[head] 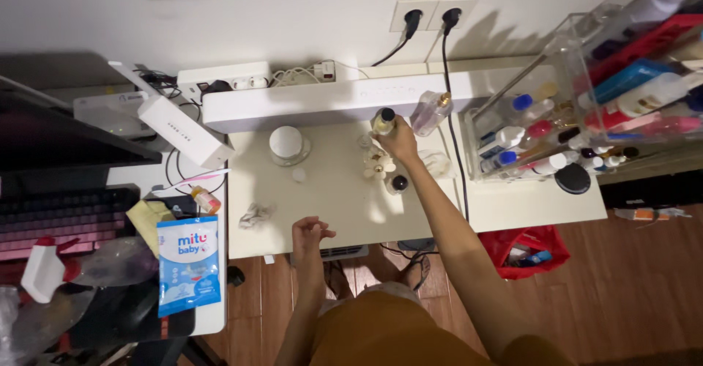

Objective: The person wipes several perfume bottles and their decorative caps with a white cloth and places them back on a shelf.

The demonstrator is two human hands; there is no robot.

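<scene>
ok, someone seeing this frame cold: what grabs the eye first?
The right hand, stretched to the back of the white table, grips a small dark-capped bottle beside a clear perfume bottle. The left hand hovers half-curled, empty, at the front edge. At far right, a clear organiser packed with colourful bottles.

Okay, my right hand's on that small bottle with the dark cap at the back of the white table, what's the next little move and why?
Probably lift the small bottle straight up. Your right hand grips it among close neighbours: a clear bottle beside it, a flower-shaped bottle just in front. Sliding it sideways risks knocking them. Your left hand hangs free at the table's near edge.
</scene>
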